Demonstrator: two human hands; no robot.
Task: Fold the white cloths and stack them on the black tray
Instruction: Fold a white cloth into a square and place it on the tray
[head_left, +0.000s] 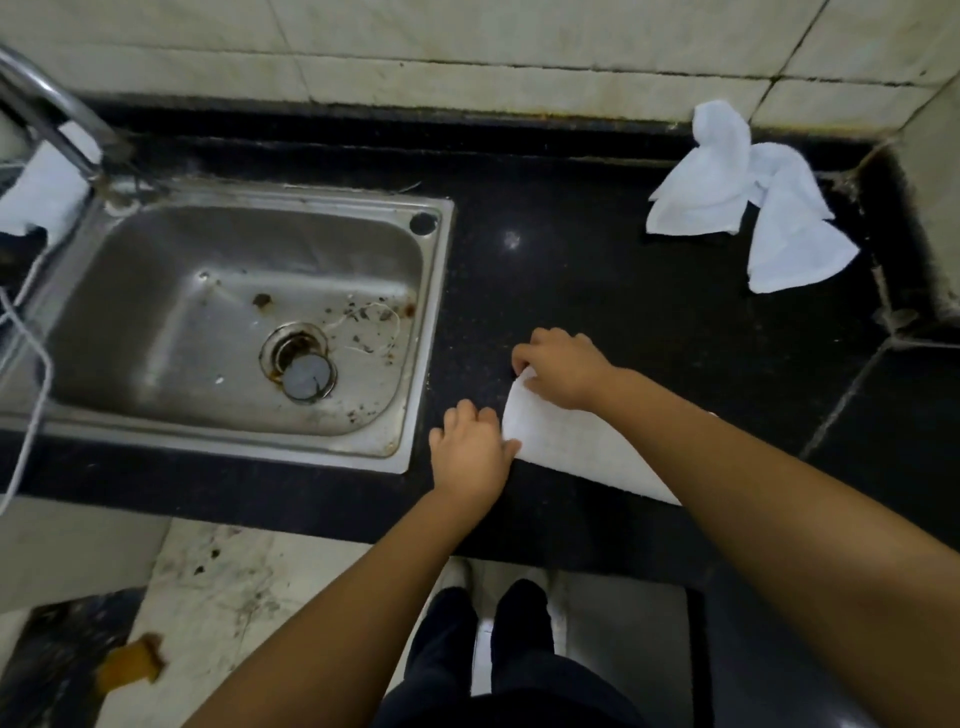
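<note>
Left hand (470, 452) pinches the near-left edge of the flat white terry cloth (571, 447) on the black stone counter (597, 291); right hand (563, 366) pinches its far corner, evidently lining up edges for a fold. Beyond, crumpled white cloths (748, 208) await. No black tray visible.

Black bench (597, 270): both hands at the left end of a flat white cloth (571, 447). Left hand (470, 449) pinches its near corner; right hand (563, 366) grips its far corner. Crumpled cloths (748, 202) lie well apart, rear right. Steel sink (249, 322) adjoins left.
</note>
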